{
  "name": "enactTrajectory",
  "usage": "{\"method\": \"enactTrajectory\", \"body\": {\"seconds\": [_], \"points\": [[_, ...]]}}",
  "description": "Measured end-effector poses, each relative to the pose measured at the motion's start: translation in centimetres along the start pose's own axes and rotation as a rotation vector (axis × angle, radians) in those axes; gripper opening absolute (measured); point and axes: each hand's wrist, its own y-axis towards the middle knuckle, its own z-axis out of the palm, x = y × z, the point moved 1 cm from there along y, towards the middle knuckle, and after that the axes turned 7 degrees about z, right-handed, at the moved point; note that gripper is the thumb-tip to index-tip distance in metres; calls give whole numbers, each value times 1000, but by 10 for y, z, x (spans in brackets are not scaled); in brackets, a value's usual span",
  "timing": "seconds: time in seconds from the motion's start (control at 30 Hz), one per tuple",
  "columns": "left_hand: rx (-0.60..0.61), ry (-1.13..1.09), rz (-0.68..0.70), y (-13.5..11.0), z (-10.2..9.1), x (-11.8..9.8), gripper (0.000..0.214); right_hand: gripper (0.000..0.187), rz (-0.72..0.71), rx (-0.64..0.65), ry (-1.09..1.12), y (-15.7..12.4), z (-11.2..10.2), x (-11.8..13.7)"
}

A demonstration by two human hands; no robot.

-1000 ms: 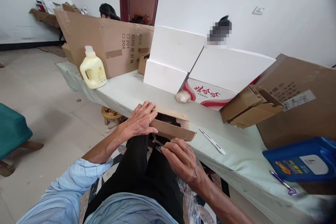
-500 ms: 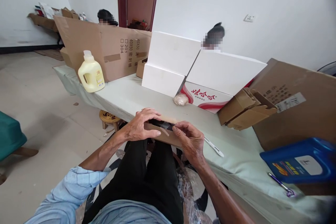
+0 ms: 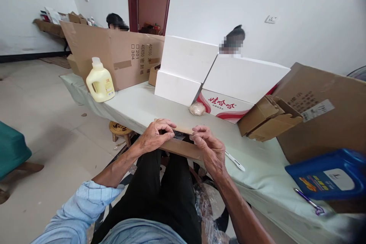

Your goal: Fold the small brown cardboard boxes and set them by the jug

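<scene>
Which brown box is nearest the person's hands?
The open box at the near edge of the table, between the left hand and right hand; the other brown boxes are farther away.

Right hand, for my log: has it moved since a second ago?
Yes: against the white tool, the right hand has moved up and rightward, hiding the tool's upper end.

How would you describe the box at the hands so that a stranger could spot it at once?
Find the cloth-covered table, then its near edge by the black trousers. There, between the left hand and the right hand, is a narrow brown box with its top open. Unlike the other brown boxes, it has a hand at either end.
</scene>
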Motion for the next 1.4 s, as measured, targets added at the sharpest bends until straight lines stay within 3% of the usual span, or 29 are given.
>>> {"method": "enactTrajectory", "body": {"seconds": [0.17,0.53,0.73,0.83,0.97,1.1,1.4], "points": [[13,-17,10,-2,2,-3,18,17,-75,159,-78,-1,6,7],[51,-30,41,0,5,-3,12,21,-79,176,-240,2,13,5],[68,-35,87,-1,5,-3,16,15,-61,102,-214,0,12,-3],[64,-90,92,-2,4,-2,17,38,29,67,-114,3,8,-7],[85,-107,84,-2,3,-1,21,56,107,186,-109,7,3,-2],[97,-131,92,-1,4,-2,25,43,94,267,-146,8,5,9],[93,-137,57,-3,5,-1,21,34,83,209,-82,6,8,11]]}}
